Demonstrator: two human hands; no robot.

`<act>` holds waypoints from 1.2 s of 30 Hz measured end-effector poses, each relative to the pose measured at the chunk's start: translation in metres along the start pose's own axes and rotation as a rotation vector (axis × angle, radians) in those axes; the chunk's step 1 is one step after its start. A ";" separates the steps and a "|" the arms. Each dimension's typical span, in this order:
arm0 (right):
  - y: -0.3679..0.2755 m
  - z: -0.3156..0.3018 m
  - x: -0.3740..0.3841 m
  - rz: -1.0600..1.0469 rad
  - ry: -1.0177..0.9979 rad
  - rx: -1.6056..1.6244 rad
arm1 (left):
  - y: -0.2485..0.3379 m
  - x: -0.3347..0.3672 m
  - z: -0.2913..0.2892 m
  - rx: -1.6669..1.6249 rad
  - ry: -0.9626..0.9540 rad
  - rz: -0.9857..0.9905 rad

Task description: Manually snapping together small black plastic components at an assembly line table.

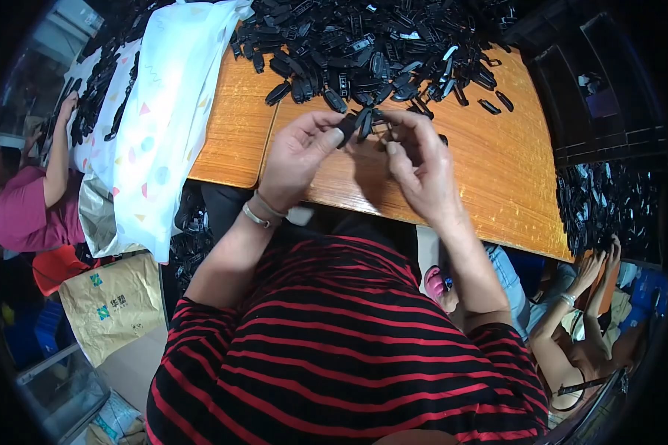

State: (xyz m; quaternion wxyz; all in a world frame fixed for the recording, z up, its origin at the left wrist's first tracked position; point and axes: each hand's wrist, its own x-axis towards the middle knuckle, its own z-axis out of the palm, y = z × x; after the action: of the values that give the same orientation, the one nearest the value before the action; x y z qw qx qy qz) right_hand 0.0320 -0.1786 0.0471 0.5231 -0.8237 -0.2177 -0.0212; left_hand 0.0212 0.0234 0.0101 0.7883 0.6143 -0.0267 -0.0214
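Observation:
Over the near part of the wooden table [334,182], my two hands are held close together, thumbs facing each other. My left hand [295,157] pinches a small, dark black plastic piece [346,130] between thumb and fingers. My right hand [427,169] is closed at the fingertips around a thin black plastic part [380,127]. The parts meet or overlap between the hands; whether they are joined I cannot tell. Just beyond the fingertips begins a large pile of black plastic pieces [349,55], long and rounded, some with slots.
A white patterned plastic sheet [163,111] hangs at the left. A paper sack [119,308] stands below it. One person in a purple top [37,211] works at the left; another person's arms [564,315] are at the right, near more black pieces [608,200].

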 end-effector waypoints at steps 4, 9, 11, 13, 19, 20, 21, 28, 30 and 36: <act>-0.011 0.032 -0.004 0.047 0.112 0.170 | 0.003 -0.009 0.011 -0.167 0.013 0.000; -0.002 0.040 -0.005 -0.162 0.158 -0.035 | 0.004 -0.012 0.005 -0.192 0.003 0.036; -0.001 0.039 -0.004 -0.153 0.133 -0.078 | 0.003 -0.014 0.003 -0.218 -0.044 0.022; 0.000 0.038 -0.004 -0.060 0.131 0.083 | 0.006 -0.015 0.004 -0.202 -0.024 0.042; -0.001 0.035 -0.001 -0.139 0.141 0.008 | 0.000 -0.011 0.002 -0.100 0.004 0.108; -0.002 0.035 0.000 -0.139 0.142 0.008 | -0.002 -0.010 0.002 -0.046 0.005 0.152; -0.004 0.034 0.000 -0.163 0.141 -0.032 | -0.004 -0.010 0.002 -0.045 0.003 0.152; -0.007 0.032 0.001 -0.236 0.133 -0.187 | -0.002 -0.016 0.010 -0.034 0.046 0.165; -0.008 0.035 -0.002 -0.237 0.144 -0.213 | -0.002 -0.021 0.012 -0.062 0.043 0.117; -0.001 0.062 -0.018 -0.220 0.176 -0.298 | -0.013 -0.035 0.017 -0.033 0.134 0.091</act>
State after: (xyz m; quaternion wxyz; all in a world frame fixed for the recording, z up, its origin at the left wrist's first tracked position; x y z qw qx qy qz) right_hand 0.0033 -0.1300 0.0154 0.4070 -0.8582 -0.2544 -0.1820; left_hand -0.0147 0.0061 0.0013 0.7986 0.5993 -0.0014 0.0553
